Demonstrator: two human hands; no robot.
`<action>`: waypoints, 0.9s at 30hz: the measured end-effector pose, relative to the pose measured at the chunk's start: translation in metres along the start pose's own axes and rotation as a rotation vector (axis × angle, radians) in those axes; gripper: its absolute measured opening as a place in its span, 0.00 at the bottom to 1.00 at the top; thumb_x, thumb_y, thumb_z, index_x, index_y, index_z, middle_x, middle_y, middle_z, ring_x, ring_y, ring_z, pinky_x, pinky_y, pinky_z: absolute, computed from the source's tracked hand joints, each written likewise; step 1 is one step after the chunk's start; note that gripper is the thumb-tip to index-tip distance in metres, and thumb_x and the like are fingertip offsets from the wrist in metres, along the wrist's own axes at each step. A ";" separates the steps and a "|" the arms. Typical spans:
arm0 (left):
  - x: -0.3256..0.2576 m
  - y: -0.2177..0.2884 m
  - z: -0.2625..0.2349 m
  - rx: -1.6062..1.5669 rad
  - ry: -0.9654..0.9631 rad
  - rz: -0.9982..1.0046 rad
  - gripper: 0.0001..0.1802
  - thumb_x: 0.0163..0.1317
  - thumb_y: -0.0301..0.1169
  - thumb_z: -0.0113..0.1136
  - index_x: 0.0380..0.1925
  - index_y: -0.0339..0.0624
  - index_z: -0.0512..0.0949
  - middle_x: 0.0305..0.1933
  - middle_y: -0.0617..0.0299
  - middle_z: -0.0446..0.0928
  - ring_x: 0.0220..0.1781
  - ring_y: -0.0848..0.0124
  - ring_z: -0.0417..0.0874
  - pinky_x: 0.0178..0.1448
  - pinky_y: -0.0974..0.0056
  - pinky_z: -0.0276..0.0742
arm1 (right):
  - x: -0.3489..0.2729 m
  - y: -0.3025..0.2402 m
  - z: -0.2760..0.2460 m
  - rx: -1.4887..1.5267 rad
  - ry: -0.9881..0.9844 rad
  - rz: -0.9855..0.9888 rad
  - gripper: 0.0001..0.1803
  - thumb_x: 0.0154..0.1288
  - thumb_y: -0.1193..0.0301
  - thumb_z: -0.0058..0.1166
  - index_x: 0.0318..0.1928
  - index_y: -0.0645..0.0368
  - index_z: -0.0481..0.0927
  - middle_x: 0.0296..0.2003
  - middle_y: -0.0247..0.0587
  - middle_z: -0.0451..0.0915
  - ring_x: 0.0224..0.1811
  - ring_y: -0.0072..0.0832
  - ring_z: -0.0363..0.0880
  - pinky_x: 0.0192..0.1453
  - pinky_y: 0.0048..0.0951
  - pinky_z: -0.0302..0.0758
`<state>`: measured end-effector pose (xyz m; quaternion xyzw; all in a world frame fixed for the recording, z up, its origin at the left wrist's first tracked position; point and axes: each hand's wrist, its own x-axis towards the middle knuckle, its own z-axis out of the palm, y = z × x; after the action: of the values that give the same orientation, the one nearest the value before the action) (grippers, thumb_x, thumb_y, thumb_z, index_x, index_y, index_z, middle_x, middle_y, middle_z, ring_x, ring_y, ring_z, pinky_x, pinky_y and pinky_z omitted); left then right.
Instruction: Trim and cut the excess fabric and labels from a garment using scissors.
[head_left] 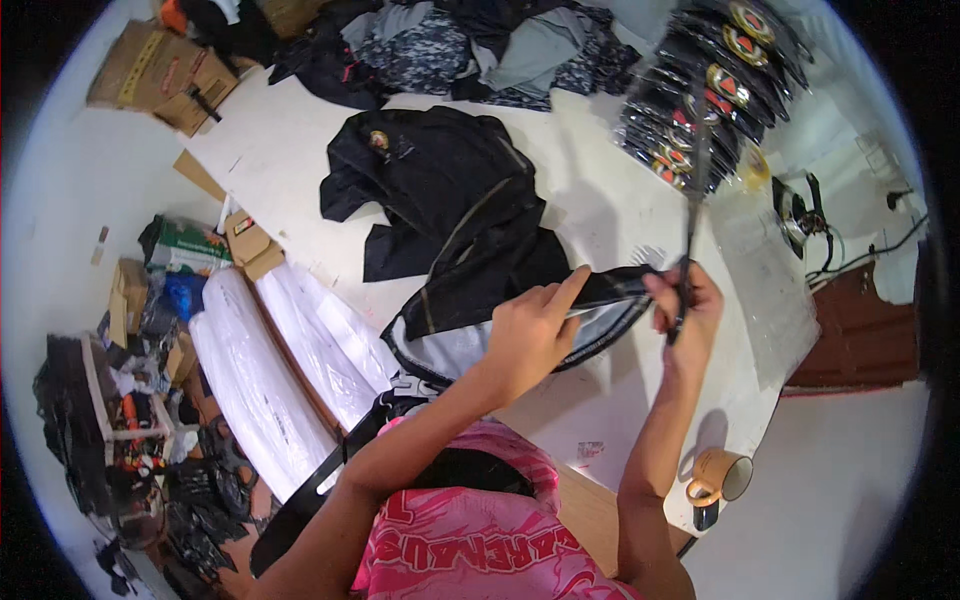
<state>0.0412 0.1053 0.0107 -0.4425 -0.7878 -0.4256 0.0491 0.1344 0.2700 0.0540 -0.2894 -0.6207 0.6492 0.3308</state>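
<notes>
Between our two hands, we are holding a black garment (470, 270) with a grey lining stretched over the white bench (600, 215). Our left hand (525, 335) is closing its grip on the garment's edge, forefinger extended along the black trim toward the right. Our right hand (685, 300) is closing its grip around the handles of a pair of scissors (688, 235), the blades pointing away from us and up, just beside the trim end that the same hand is pinching. Beyond the right grip, we are seeing a stack of black packets with red and yellow badges (710, 85) and a clear plastic sheet (765, 280). Behind the left grip, a second black garment (420, 165) is lying flat. Near our right elbow, a tan mug (722, 477) is standing at the bench edge.
</notes>
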 end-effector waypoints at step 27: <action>-0.009 -0.172 -0.077 -0.456 0.346 -0.442 0.12 0.65 0.22 0.50 0.46 0.37 0.62 0.38 0.49 0.77 0.32 0.67 0.83 0.32 0.63 0.78 | 0.056 -0.049 -0.048 0.332 0.348 -0.337 0.13 0.54 0.76 0.66 0.28 0.52 0.71 0.18 0.25 0.66 0.16 0.15 0.62 0.22 0.18 0.55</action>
<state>-0.1035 0.0020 -0.0526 -0.1826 -0.7294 -0.6591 -0.0113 0.1418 0.3441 0.1015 -0.2313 -0.4793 0.6185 0.5782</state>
